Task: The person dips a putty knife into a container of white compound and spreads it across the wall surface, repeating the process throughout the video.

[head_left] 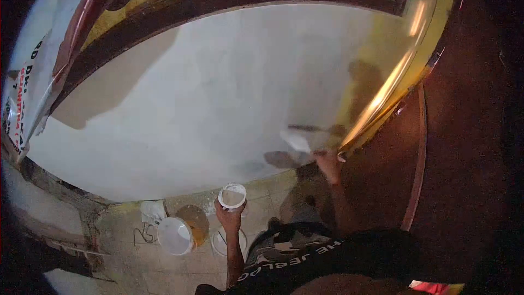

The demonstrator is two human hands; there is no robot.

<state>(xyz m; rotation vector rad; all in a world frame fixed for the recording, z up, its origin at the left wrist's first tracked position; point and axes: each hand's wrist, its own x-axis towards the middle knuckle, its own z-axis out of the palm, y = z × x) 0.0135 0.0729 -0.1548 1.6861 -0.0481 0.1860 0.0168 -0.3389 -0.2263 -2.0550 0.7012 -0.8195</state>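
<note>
My left hand (229, 217) is wrapped round a small white tub (233, 206), held in front of the wall's foot. Pale, whitish stuff lies inside the tub. Out to the right, my right hand (328, 164) has its fingers closed on a flat white tool (297, 140) that points up and left against the white wall (218, 87). Motion blurs the tool, so I cannot make out its exact kind. A dark shadow of the hand falls on the wall beside it.
A white bucket (174, 236) and a round white container (228, 242) stand on the tiled floor (147, 270), near a crumpled white bag (153, 211). A printed banner (33, 93) hangs at left. Dark window frames (218, 5) border the wall above; a brown panel (382, 175) stands at right.
</note>
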